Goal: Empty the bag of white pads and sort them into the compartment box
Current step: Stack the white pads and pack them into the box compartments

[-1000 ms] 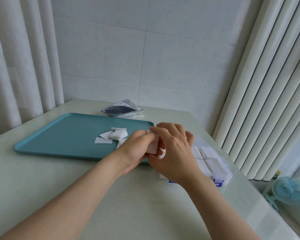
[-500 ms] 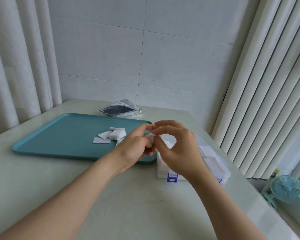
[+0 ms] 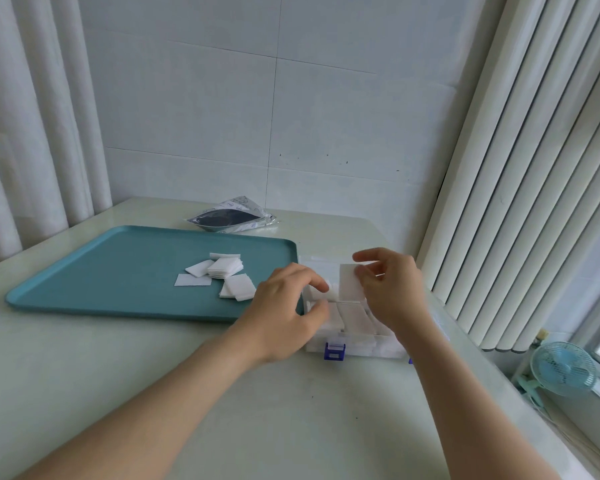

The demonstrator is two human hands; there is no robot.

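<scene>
White pads [image 3: 219, 276] lie in a loose heap on the teal tray [image 3: 118, 271], toward its right half, some stacked and some flat and spread out. The tray sits on the pale desk [image 3: 118, 375], and just past its far edge lies the opened bag [image 3: 231, 220], flat on the desk with a dark inside showing.

Just beside the tray's right edge stands the clear compartment box [image 3: 357, 337] with a blue latch [image 3: 334, 351] on its near side. Several of its compartments already hold white pads, packed in upright or leaning rows; which exact compartments are filled is hard to tell through the hands.

The right hand [image 3: 392, 292] hovers over the box and pinches a single pad [image 3: 351, 282] between thumb and fingertips, holding it upright above the far compartments. The left hand [image 3: 288, 317] rests at the box's left edge, fingers curled and narrow, with its fingertips on a small wad of white pads at the box's left side; whether it truly grips them I cannot tell.

Vertical blinds [image 3: 520, 168] hang to the right, and a small blue fan [image 3: 563, 368] sits below by the window.
</scene>
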